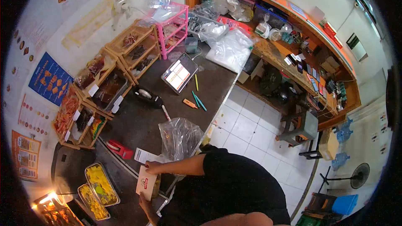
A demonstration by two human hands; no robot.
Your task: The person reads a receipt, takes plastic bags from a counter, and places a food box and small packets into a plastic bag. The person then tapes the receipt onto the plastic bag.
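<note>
A pale food box (pixel 146 183) with a red printed logo is between my hands at the counter's near edge. My right hand (pixel 153 168) grips its upper end, with the fingers over the top face. At the lower end, my left hand (pixel 146 206) holds the edge; part of its fingers is hidden. A white printed slip (pixel 145 156) lies just beyond my right hand. Close to that forearm sits a crumpled clear plastic bag (pixel 180 137). The box's underside and contents are out of sight.
Two foil trays of yellow food (pixel 101 184) lie left of the box, near a glowing tray (pixel 56 210). A red stapler-like tool (pixel 119 149), black tape dispenser (pixel 149 98), tablet (pixel 180 73) and pens (pixel 199 100) lie farther along. Wicker racks (pixel 133 50) line the wall.
</note>
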